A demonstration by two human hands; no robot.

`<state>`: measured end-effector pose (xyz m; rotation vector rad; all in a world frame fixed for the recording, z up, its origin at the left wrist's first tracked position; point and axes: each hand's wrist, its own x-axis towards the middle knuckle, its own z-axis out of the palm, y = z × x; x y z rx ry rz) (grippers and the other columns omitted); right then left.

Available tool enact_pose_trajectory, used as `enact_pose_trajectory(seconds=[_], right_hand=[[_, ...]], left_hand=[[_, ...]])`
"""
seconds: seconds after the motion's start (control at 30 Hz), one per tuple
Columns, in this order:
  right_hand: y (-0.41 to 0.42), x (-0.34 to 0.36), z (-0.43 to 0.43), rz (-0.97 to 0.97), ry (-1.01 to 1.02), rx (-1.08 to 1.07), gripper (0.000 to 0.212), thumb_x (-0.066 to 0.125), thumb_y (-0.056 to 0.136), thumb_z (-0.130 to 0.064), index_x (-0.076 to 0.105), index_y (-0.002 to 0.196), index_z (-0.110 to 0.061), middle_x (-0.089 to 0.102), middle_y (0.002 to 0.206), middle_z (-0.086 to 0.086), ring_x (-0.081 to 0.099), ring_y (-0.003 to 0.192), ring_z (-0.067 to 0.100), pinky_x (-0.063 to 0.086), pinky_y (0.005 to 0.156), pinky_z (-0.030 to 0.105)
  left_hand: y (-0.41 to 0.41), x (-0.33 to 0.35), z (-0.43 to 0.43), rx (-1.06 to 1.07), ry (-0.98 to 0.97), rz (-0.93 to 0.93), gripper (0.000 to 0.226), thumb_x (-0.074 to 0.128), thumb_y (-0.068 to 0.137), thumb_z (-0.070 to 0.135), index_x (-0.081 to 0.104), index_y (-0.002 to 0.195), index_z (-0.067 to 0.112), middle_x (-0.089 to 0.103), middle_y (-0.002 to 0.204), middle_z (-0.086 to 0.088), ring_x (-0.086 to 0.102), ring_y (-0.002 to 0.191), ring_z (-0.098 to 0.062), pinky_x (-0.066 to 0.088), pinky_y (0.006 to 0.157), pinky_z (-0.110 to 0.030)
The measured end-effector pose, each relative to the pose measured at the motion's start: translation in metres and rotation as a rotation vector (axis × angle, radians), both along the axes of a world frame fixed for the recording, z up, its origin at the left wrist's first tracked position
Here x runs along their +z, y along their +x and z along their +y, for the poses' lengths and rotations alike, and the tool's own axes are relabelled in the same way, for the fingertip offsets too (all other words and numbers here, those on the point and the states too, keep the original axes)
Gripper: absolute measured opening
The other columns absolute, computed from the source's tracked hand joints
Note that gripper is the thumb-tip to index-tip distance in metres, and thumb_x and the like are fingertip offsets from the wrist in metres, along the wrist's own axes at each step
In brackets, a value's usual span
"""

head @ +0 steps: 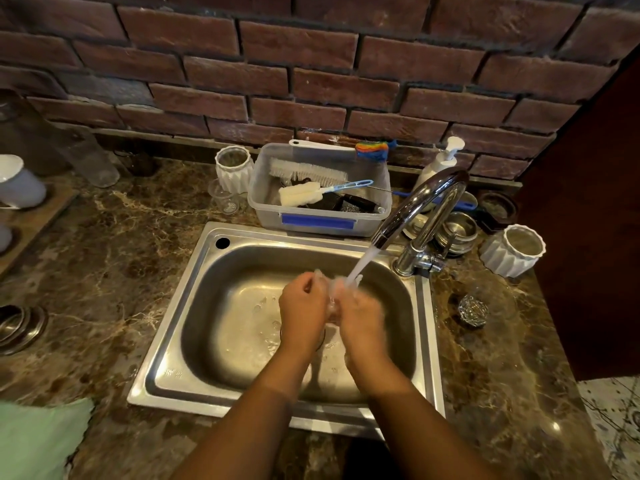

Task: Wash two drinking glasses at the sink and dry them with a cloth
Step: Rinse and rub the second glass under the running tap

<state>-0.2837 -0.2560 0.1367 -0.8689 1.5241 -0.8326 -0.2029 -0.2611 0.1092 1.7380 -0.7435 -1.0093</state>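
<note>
Both hands are over the steel sink (pixel 194 306) under the running tap (pixel 426 206). Between them is a clear drinking glass (pixel 333 296), mostly hidden and blurred by water. My left hand (pixel 303 306) grips its left side with curled fingers. My right hand (pixel 362 318) wraps round its right side, where the water stream lands. A second clear glass (pixel 485 303) lies on the counter to the right of the sink. A pale green cloth (pixel 38 441) lies at the bottom left corner.
Behind the sink stands a plastic tub (pixel 318 220) holding brushes. A soap pump bottle (pixel 441 161), steel bowls (pixel 457 232) and a white ribbed pot (pixel 516 251) stand to the right. Another white pot (pixel 233 168) and a small glass (pixel 225 199) stand at the back left.
</note>
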Motion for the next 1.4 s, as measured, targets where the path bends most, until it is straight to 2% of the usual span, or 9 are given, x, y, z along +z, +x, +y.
enact_pose_trajectory(seconds=[0.17,0.3,0.4,0.6,0.8,1.0,1.1,1.23,1.4], right_hand=[[-0.003,0.007,-0.011,-0.321,0.167,-0.026,0.029,0.056,0.099,-0.034,0.071,0.105,-0.010,0.076,0.090,0.015,0.074,0.084,0.028,0.058,0.084,0.045],[-0.004,0.011,-0.007,0.122,-0.205,0.158,0.029,0.054,0.099,-0.026,0.075,0.087,-0.009,0.075,0.081,0.009,0.072,0.077,0.019,0.059,0.076,0.041],[-0.019,0.013,-0.001,0.322,-0.467,0.373,0.029,0.054,0.100,-0.025,0.075,0.082,-0.016,0.073,0.075,-0.001,0.069,0.072,0.008,0.057,0.070,0.031],[-0.036,0.018,-0.004,0.502,-0.693,0.614,0.028,0.057,0.098,-0.031,0.072,0.082,-0.013,0.070,0.074,0.001,0.065,0.068,0.012,0.054,0.065,0.030],[-0.011,0.014,-0.006,0.172,-0.275,0.201,0.032,0.055,0.098,-0.033,0.074,0.085,-0.010,0.075,0.080,0.011,0.073,0.078,0.024,0.058,0.080,0.051],[-0.008,0.026,-0.011,-0.368,0.164,-0.015,0.028,0.058,0.097,-0.039,0.065,0.109,-0.015,0.075,0.103,0.014,0.073,0.097,0.029,0.058,0.089,0.047],[-0.005,0.026,-0.015,-0.181,0.025,0.007,0.029,0.058,0.096,-0.035,0.068,0.096,-0.008,0.074,0.091,0.012,0.071,0.088,0.024,0.058,0.085,0.046],[-0.007,0.022,-0.016,0.405,-0.392,0.312,0.039,0.053,0.098,-0.032,0.070,0.082,0.000,0.070,0.075,0.017,0.067,0.072,0.027,0.053,0.072,0.045],[-0.016,0.017,-0.011,0.662,-0.703,0.678,0.022,0.055,0.097,-0.038,0.072,0.087,-0.029,0.073,0.077,-0.009,0.065,0.076,0.005,0.049,0.089,0.034]], left_hand=[[0.007,0.013,0.009,-0.057,-0.176,-0.197,0.021,0.052,0.102,0.015,0.070,0.091,0.017,0.069,0.088,0.002,0.063,0.080,-0.004,0.044,0.064,-0.005],[0.004,0.025,-0.010,-0.125,0.144,0.027,0.019,0.057,0.099,0.021,0.067,0.098,0.006,0.069,0.087,-0.005,0.064,0.073,-0.014,0.051,0.055,-0.020],[0.011,0.035,-0.013,-0.131,0.327,0.315,0.023,0.056,0.101,0.022,0.062,0.111,0.002,0.070,0.107,-0.019,0.069,0.091,-0.028,0.061,0.075,-0.043],[0.029,0.037,-0.008,-0.181,0.431,0.704,0.045,0.055,0.100,0.046,0.069,0.112,0.005,0.068,0.074,-0.008,0.058,0.051,-0.013,0.044,0.040,-0.020],[0.006,0.035,-0.010,-0.030,0.148,0.250,0.053,0.037,0.105,0.051,0.065,0.100,0.006,0.072,0.088,-0.012,0.068,0.073,-0.019,0.048,0.057,-0.025],[0.022,0.034,-0.002,-0.325,-0.120,-0.196,0.029,0.044,0.106,0.037,0.061,0.089,0.020,0.063,0.084,0.000,0.060,0.075,-0.010,0.045,0.064,-0.022],[0.028,0.033,-0.013,-0.417,-0.010,-0.055,0.034,0.041,0.106,0.041,0.061,0.104,0.015,0.061,0.087,0.002,0.061,0.076,-0.011,0.045,0.057,-0.014],[0.028,0.039,-0.021,-0.325,0.391,0.534,0.051,0.040,0.104,0.050,0.065,0.114,0.006,0.060,0.058,-0.001,0.048,0.043,-0.011,0.029,0.036,-0.020],[0.048,0.041,-0.025,-0.379,0.524,0.722,0.038,0.048,0.102,0.047,0.060,0.101,0.011,0.056,0.058,0.000,0.044,0.039,-0.007,0.028,0.031,-0.017]])
